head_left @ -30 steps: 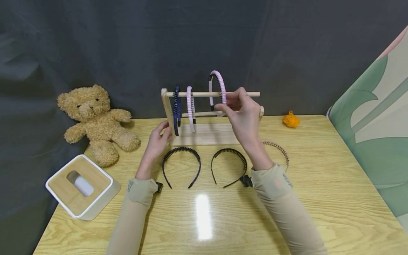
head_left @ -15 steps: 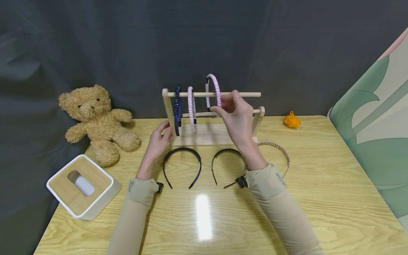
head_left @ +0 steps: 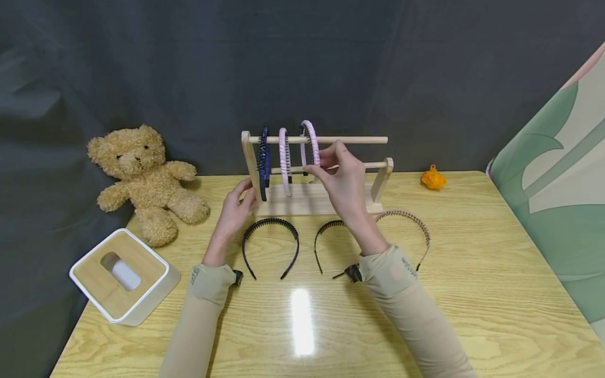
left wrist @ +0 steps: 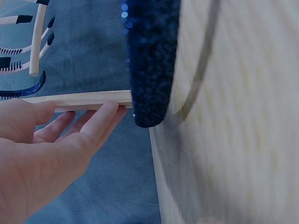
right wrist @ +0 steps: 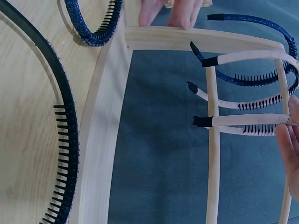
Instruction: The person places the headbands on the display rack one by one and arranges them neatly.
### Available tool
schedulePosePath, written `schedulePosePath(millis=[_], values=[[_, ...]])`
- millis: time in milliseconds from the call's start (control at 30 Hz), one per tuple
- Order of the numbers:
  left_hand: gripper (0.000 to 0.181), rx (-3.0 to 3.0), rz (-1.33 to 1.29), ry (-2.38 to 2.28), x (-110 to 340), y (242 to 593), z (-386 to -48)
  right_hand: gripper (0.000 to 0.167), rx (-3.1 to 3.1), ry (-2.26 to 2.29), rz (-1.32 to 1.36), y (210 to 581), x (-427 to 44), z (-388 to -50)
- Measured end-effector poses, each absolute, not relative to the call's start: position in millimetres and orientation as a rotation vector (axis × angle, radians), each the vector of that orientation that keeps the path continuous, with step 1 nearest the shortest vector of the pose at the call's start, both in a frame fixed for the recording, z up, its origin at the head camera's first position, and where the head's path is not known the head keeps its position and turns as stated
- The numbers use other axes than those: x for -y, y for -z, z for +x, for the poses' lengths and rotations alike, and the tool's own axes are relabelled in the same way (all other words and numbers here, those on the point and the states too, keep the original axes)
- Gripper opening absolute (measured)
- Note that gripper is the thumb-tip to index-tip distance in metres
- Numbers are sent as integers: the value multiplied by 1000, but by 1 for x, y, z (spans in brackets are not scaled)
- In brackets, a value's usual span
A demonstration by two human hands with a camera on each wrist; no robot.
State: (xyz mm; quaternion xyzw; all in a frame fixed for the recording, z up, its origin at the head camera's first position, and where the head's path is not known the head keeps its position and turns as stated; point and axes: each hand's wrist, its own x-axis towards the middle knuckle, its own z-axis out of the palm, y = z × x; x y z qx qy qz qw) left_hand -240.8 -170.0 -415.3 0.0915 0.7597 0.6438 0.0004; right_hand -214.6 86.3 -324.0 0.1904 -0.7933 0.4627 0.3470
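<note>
wood-grain table (head_left: 496,310); clock read from its middle. wooden rack (head_left: 326,203) at 12 o'clock, teddy bear (head_left: 145,186) at 10, tissue box (head_left: 156,294) at 9, small orange object (head_left: 433,179) at 2. flat on tabletop, from rack base: dark headband (head_left: 270,221) at 8, black headband (head_left: 330,225) at 5, pinkish-brown headband (head_left: 402,213) at 4.

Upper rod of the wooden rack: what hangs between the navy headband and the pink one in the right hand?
Another pink headband hangs between the navy headband and the held pink headband; the head view shows it, and the right wrist view agrees.
</note>
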Motion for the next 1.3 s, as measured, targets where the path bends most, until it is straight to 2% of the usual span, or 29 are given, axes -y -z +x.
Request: schedulePosePath(millis=[900, 1300], values=[[45, -2399, 289, -2012, 168, 415, -241, 42, 2104, -1261, 440, 327, -84, -204], [45, -2409, 275, -2005, 170, 415, -240, 39, 2127, -1234, 469, 324, -88, -199]])
